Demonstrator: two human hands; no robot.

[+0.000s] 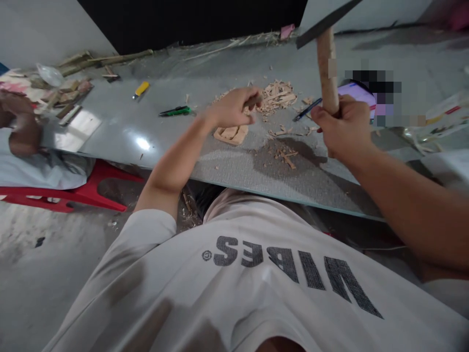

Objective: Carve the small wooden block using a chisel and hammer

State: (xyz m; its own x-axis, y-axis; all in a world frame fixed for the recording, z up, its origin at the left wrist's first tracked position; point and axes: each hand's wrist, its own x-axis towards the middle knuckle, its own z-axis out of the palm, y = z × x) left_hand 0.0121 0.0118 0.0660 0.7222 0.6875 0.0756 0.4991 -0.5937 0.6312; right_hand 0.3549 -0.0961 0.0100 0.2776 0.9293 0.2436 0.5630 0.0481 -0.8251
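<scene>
My right hand [346, 124] is wrapped round the pale wooden handle of a hammer [329, 73], held upright above the table. Its long dark metal head [326, 25] reaches the top edge of the view. Over a carved piece of light wood [231, 135], my left hand [237, 106] has its fingers curled, with the thumb a little apart. Something brownish shows between those fingers, but its kind is hidden. The carved wood lies flat on the table, partly covered by my left hand. Beyond it spreads a heap of wood shavings [279, 95].
A green utility knife [175, 111] and a yellow cutter [141, 90] lie left on the grey table [227, 168]. A blue pen-like tool [307, 109] and a lit phone screen [357, 95] are at right. Another person's arm [24, 124] rests at far left, near wood scraps [69, 93] and a red stool [102, 183].
</scene>
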